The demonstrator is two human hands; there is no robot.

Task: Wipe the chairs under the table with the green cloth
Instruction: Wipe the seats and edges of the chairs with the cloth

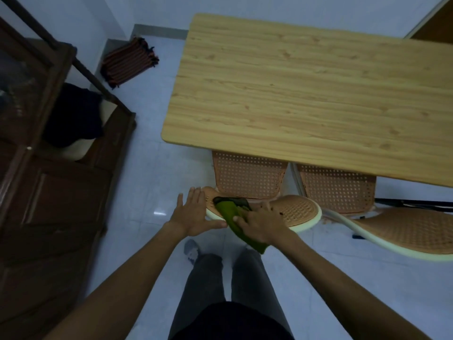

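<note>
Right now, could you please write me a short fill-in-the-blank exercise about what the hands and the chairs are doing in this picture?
1. The right hand presses a ____ cloth onto the chair back.
2. The left hand is open and rests on the chair back's ____ end.
3. ____ chairs are tucked under the wooden table.

Missing words: green; left; Two

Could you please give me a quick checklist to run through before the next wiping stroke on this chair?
1. Green cloth in the right hand: ok.
2. Cloth lying on the left chair's backrest: ok.
3. Left hand steadying the backrest's end, fingers spread: ok.
4. Right chair within reach for later: ok.
5. Seats tucked under the table reachable: cannot tell.
6. Backrest already clean: cannot tell.
</note>
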